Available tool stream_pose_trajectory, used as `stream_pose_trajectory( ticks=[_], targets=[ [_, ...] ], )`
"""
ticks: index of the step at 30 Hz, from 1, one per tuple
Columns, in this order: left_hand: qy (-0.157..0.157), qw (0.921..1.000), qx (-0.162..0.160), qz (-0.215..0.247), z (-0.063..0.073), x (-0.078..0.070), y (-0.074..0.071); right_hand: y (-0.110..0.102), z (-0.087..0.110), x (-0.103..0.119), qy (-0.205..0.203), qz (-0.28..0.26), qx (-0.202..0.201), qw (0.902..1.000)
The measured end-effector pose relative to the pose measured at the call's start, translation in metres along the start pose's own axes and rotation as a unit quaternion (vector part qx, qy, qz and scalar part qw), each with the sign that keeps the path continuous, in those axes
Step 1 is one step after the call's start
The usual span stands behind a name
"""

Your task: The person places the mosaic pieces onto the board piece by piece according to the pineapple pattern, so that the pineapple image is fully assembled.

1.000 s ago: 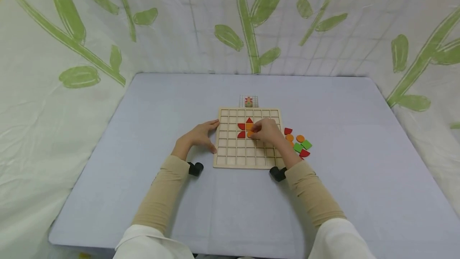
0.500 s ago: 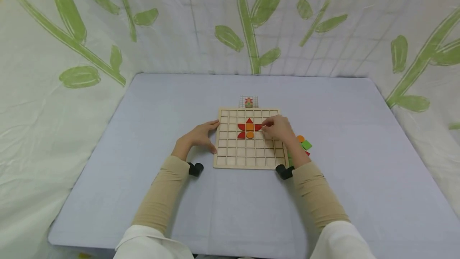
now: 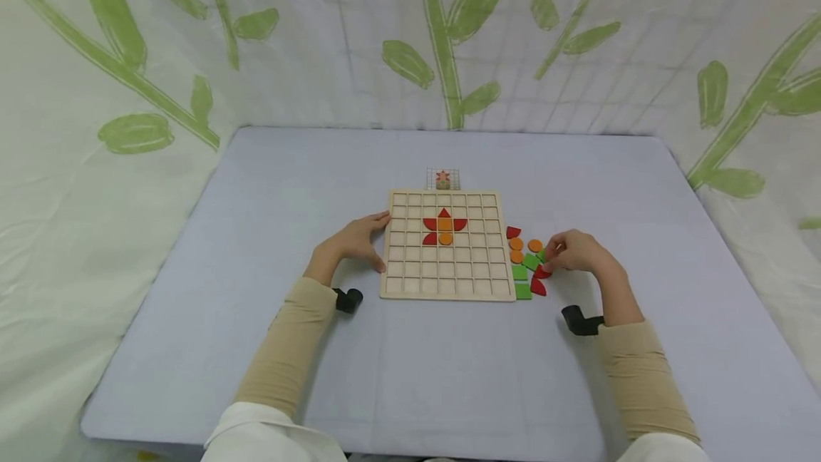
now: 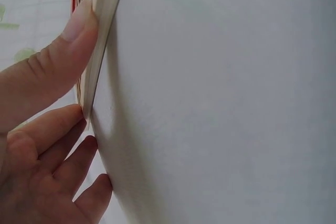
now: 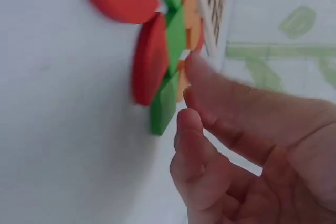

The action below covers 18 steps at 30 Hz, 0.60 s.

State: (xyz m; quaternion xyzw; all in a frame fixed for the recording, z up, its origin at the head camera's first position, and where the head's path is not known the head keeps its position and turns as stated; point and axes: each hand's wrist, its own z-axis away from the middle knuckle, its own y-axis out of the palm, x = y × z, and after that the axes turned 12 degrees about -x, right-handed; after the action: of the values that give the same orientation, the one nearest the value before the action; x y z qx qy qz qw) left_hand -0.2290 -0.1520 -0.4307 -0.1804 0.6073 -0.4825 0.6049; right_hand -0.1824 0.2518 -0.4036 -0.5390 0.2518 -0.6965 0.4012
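A square wooden grid board (image 3: pixel 410 269) lies on the table. In it sit a red triangle (image 3: pixel 445 213), an orange square (image 3: pixel 445 224), an orange disc (image 3: pixel 445 239) and 3 red quarter-circle pieces (image 3: pixel 460 224). The left hand (image 3: pixel 353 242) rests along the board's left edge, thumb and fingertips touching its side. Over the loose pieces to the right hovers the right hand (image 3: pixel 576 252), its fingertips close above a red quarter-circle piece (image 3: pixel 542 271). In the right wrist view, a gap shows between thumb (image 5: pixel 210 82) and fingers, with nothing held.
Right of the board lie green squares (image 3: pixel 522 291), orange discs (image 3: pixel 535 245) and red quarter-circles (image 3: pixel 513 232). A small pattern card (image 3: pixel 452 178) stands behind the board's far edge. A flower-printed curtain (image 3: pixel 321 84) hangs behind the table (image 3: pixel 288 162).
The right hand leaves a red quarter-circle to the right of the orange square on the board, then moves right to the loose pieces. The left hand stays at the board's edge.
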Motion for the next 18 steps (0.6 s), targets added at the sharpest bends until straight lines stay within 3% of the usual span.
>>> stream_pose_trajectory(
  ticks=[5,12,18],
  targets=[
    [0.006,1.0,-0.002,0.002,0.0,0.0,-0.002,0.013,0.018,-0.002,-0.014,0.018,0.01,0.9997],
    [0.007,1.0,-0.002,-0.003,0.0,0.001,-0.001,0.027,0.032,0.007,-0.011,0.032,-0.041,0.9986],
    [0.004,1.0,-0.002,-0.003,0.0,0.001,0.0,0.036,0.039,0.01,-0.004,0.027,-0.062,0.9977]
  ],
)
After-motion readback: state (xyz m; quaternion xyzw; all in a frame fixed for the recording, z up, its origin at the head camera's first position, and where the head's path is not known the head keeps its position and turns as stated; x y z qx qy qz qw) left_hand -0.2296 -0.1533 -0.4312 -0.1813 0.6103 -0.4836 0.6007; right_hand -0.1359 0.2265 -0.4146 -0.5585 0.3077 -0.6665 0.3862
